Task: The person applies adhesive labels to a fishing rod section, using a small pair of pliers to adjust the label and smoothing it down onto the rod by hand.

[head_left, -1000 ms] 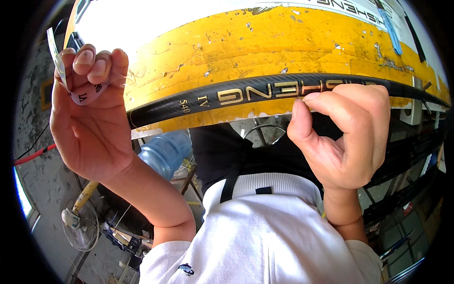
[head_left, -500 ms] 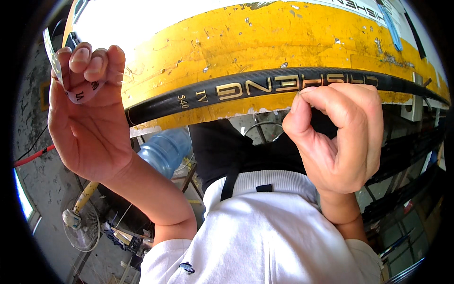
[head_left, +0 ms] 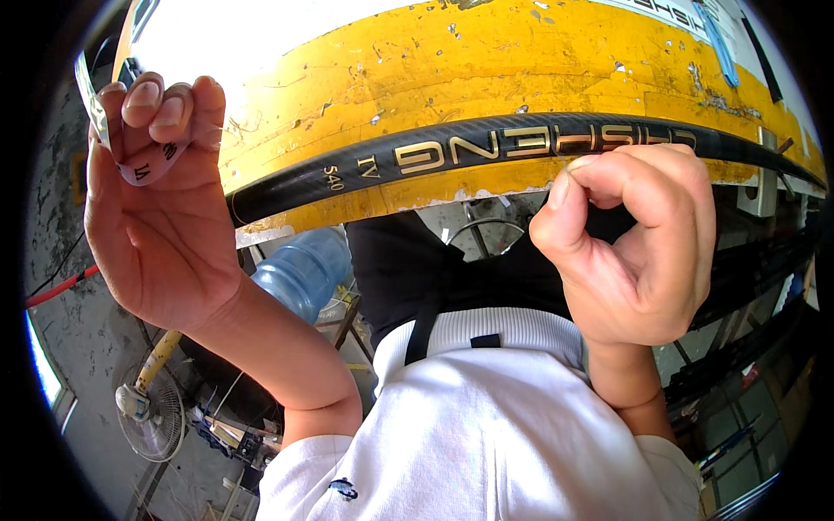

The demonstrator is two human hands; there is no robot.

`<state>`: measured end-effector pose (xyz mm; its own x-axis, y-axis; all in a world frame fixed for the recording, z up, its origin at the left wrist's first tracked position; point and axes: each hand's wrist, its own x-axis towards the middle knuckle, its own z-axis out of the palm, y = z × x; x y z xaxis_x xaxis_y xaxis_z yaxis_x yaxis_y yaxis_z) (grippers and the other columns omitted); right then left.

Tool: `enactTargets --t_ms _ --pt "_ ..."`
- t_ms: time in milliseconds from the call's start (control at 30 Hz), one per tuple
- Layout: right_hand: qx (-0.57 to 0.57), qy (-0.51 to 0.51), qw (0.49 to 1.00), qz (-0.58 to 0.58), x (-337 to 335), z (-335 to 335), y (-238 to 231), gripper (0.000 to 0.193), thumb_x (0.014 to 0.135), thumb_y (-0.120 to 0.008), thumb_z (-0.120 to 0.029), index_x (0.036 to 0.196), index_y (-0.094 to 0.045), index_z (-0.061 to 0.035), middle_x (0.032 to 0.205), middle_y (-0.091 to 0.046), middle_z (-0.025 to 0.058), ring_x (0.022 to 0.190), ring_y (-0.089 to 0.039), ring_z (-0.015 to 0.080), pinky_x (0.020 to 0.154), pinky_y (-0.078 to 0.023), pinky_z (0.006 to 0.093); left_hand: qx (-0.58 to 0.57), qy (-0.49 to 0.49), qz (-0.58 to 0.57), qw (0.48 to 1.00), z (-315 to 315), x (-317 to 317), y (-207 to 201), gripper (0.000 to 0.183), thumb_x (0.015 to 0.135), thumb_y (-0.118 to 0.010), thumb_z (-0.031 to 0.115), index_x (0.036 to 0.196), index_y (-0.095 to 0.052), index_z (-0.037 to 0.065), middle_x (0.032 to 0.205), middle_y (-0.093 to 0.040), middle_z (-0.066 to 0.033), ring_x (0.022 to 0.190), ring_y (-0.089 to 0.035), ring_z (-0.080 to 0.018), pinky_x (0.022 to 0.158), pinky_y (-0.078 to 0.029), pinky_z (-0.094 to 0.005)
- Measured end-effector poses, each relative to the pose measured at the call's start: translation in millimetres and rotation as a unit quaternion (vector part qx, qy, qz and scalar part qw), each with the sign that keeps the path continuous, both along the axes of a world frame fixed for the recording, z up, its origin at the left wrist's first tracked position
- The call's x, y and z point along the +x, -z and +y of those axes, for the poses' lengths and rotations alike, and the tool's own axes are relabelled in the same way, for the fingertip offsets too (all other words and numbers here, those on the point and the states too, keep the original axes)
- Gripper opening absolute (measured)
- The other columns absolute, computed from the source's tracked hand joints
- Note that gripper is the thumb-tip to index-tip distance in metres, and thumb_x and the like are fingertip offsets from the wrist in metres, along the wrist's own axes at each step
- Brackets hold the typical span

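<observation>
A black carbon-patterned tube (head_left: 280, 193) with gold lettering lies lengthwise along the near edge of the yellow worktable (head_left: 408, 78). My left hand (head_left: 174, 234), palm up beyond the tube's left end, has its fingers curled around a strip of translucent film (head_left: 139, 171) with dark printed marks. Part of that strip is hidden by the fingers. My right hand (head_left: 647, 252) is raised in front of the right part of the lettering, thumb and forefinger pinched together. Whatever is between those fingertips, if anything, is too small to make out.
A light blue strip (head_left: 721, 52) and a printed white sheet (head_left: 651, 10) lie at the table's far right. A metal bracket (head_left: 764, 187) stands at the right edge. Below left are a blue water bottle (head_left: 306, 271) and a fan (head_left: 155, 412).
My right hand has shifted slightly right, still pinched. My left hand has risen a little with the film strip. The tube has stayed in almost the same place.
</observation>
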<state>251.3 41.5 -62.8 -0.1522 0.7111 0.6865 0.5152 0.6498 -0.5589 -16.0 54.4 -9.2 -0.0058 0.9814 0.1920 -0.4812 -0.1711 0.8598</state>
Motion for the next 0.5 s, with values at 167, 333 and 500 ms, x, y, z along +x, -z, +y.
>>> enactTargets --t_ms 167,333,500 --pt "-0.013 -0.051 0.998 -0.022 12.6 -2.3 -7.0 0.019 0.076 -0.065 0.001 0.093 -0.055 0.003 0.085 -0.057 0.0112 0.07 -0.053 0.0203 0.064 -0.045 0.0304 0.054 0.106 -0.004 0.993 6.3 -15.3 7.1 0.031 0.097 -0.04 0.017 0.121 -0.044 -0.002 0.111 -0.051 -0.0153 0.105 -0.05 -0.0247 0.107 -0.032 -0.0469" --pt "-0.022 0.045 0.995 -0.091 49.6 6.3 -29.4 0.012 0.089 -0.052 0.0 0.1 -0.054 0.0046 0.094 -0.058 0.0143 0.08 -0.056 0.0205 0.076 -0.046 0.0296 0.026 0.013 0.05 0.998 -2.1 -2.7 0.2 0.027 0.096 -0.043 0.017 0.118 -0.044 0.001 0.102 -0.049 -0.0095 0.091 -0.046 -0.0185 0.094 -0.033 -0.038" --pt "0.002 0.24 0.955 -0.176 107.0 59.0 -43.0 0.009 0.09 -0.056 -0.007 0.095 -0.062 -0.0036 0.092 -0.062 0.0066 0.083 -0.059 0.0211 0.075 -0.047 0.032 0.025 -0.022 0.047 0.998 -2.7 1.7 6.6 0.022 0.095 -0.047 0.015 0.113 -0.047 0.003 0.099 -0.049 -0.0094 0.089 -0.048 -0.0173 0.09 -0.037 -0.035"
